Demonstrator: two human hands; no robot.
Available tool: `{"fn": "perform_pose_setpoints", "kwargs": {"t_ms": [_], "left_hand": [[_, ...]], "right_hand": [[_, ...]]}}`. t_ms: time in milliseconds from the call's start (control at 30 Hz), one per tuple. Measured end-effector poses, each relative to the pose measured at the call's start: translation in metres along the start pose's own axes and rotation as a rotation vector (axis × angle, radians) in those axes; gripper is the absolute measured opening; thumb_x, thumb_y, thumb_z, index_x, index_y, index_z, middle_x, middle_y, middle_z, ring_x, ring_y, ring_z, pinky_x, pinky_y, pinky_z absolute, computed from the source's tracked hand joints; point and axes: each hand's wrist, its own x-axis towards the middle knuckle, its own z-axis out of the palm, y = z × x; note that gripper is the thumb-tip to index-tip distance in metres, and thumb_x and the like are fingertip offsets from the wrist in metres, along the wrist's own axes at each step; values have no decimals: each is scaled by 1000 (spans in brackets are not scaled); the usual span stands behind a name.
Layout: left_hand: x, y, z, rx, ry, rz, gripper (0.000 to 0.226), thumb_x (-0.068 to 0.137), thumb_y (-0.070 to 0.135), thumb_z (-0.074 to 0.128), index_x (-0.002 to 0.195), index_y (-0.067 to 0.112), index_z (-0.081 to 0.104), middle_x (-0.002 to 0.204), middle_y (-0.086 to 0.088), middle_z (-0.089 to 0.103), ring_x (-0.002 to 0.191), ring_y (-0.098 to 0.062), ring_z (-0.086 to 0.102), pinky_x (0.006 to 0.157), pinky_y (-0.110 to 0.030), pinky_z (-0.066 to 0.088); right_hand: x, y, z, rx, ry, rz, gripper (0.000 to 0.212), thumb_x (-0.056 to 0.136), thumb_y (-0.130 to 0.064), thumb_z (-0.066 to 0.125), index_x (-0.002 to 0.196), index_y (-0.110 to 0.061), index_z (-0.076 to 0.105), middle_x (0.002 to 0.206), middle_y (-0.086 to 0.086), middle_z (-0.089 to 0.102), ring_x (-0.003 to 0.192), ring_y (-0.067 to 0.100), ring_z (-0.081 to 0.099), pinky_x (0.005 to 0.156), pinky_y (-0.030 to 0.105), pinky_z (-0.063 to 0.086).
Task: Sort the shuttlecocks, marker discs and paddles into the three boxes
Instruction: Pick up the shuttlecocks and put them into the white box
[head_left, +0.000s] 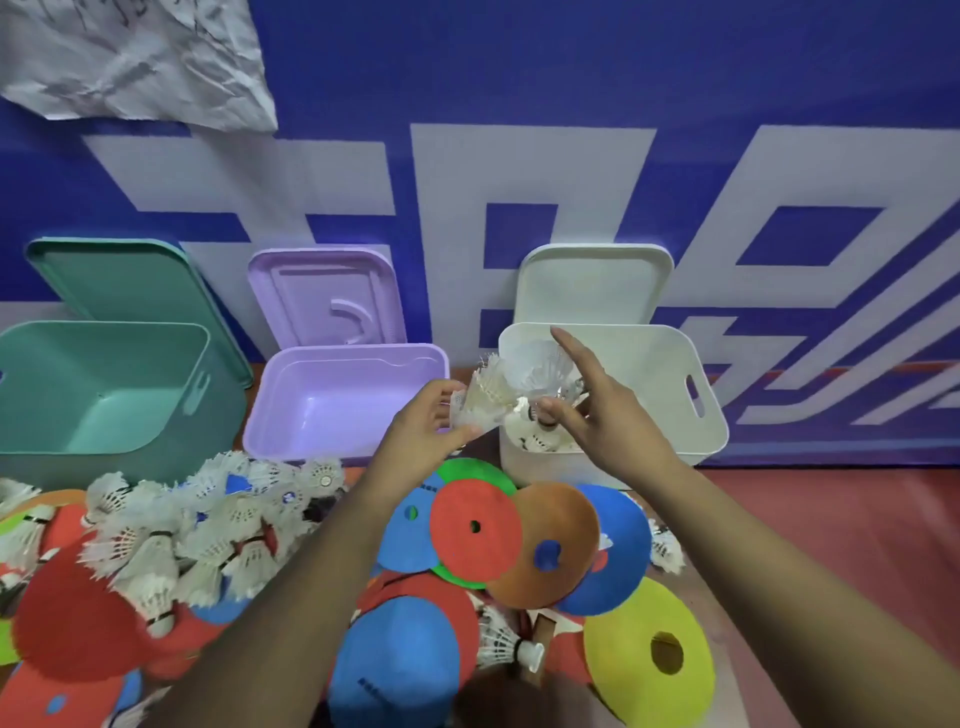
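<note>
Boxes first: the white box (716, 415) holds some shuttlecocks. Marker discs (475, 525) lie heaped below, light and floppy. Your left hand (426, 422) has its grip clamped on a shuttlecock bunch (483, 400) at that box's rim. Your right hand (608, 415) is spread beside it, and I cannot tell its grip. Feathers crush easily, so pinch the corks.

I see my left hand (431, 423) gripping a shuttlecock bunch (485, 397) at twelve o'clock, my right hand (597, 410) spread over the white box (706, 364) at one o'clock.
</note>
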Motion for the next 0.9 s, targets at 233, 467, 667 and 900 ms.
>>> {"fn": "perform_pose_setpoints", "kwargs": {"t_ms": [233,467,667,900], "left_hand": [[58,25,80,140,-67,-7,42,77,11,77,112,25,59,110,1,65,99,-18,66,87,-32,55],[109,23,123,446,-70,-14,41,78,13,75,115,24,59,109,7,62,96,-12,60,78,-23,50],[134,-3,146,703,-148,-74,47,83,26,72,127,25,56,119,-4,58,102,-17,55,80,-20,35],[139,-6,156,579,-320,-47,81,82,46,72,147,39,25,130,8,46,125,-7,43,100,-24,33]], "right_hand": [[11,82,-51,277,-64,255,39,94,-39,60,124,-42,35,76,10,71,63,20,70,68,41,61],[24,142,-39,379,-185,528,32,100,-36,45,125,-21,34,93,19,68,75,32,70,76,46,58],[30,166,-20,-35,-156,464,35,103,-25,40,125,0,46,119,25,50,109,40,51,89,38,39],[28,186,-22,127,-164,448,80,90,-47,61,153,-21,18,154,13,17,122,28,51,104,29,33]]}}
